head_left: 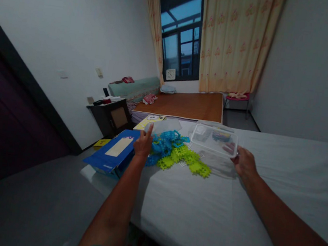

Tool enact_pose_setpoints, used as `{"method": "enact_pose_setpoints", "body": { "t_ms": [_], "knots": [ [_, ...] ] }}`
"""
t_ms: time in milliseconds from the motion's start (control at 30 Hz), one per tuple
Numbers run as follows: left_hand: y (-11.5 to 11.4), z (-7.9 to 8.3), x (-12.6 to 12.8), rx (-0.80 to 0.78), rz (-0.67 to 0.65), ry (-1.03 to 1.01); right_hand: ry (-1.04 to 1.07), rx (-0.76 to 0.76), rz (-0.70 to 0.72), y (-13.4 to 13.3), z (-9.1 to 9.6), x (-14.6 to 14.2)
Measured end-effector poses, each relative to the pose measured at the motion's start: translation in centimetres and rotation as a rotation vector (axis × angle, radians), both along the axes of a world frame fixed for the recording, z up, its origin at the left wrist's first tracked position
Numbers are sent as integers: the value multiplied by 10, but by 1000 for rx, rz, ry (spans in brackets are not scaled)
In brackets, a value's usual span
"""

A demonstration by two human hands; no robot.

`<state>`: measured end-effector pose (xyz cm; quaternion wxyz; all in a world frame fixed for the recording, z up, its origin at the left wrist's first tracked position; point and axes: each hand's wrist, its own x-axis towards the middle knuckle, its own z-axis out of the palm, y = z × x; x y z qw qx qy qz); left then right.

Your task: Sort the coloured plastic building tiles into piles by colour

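Observation:
My left hand (143, 142) is at the near left edge of a translucent plastic lid (166, 126). Its index finger is stretched upward, the thumb is hidden, and the other fingers appear closed on the lid's edge. My right hand (246, 163) grips the right end of a clear plastic box (209, 146), tilted above the white-covered surface; its fingers show through the plastic. Between the hands lie heaped blue interlocking plastic pieces (162, 145) and yellow-green interlocking pieces (185, 157). Small bluish items (221, 136) show through the box; whether they are inside or behind it, I cannot tell.
A blue cardboard box (113, 151) is beside my left forearm at the white surface's (194, 208) left edge. Behind it is a yellow printed sheet or book (142, 122). Farther back are a bed (185, 104), a dark cabinet (112, 116) and a red chair (238, 97).

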<state>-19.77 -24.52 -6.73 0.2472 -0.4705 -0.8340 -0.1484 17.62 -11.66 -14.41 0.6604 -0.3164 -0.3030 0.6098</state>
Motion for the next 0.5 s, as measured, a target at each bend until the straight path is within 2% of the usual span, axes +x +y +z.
{"method": "enact_pose_setpoints", "body": {
  "t_ms": [133, 333, 433, 500],
  "knots": [
    [-9, 8, -4, 17, -2, 53, 17, -8, -3, -1, 0, 0],
    [-16, 31, 1, 102, -8, 47, 33, -27, -20, 0, -2, 1],
    [-19, 37, 15, 204, -52, -99, 66, -57, -64, 3, 2, 2],
    [-24, 34, 26, 230, -168, -310, 80, -76, -102, 4, 10, 4]
  ]
}}
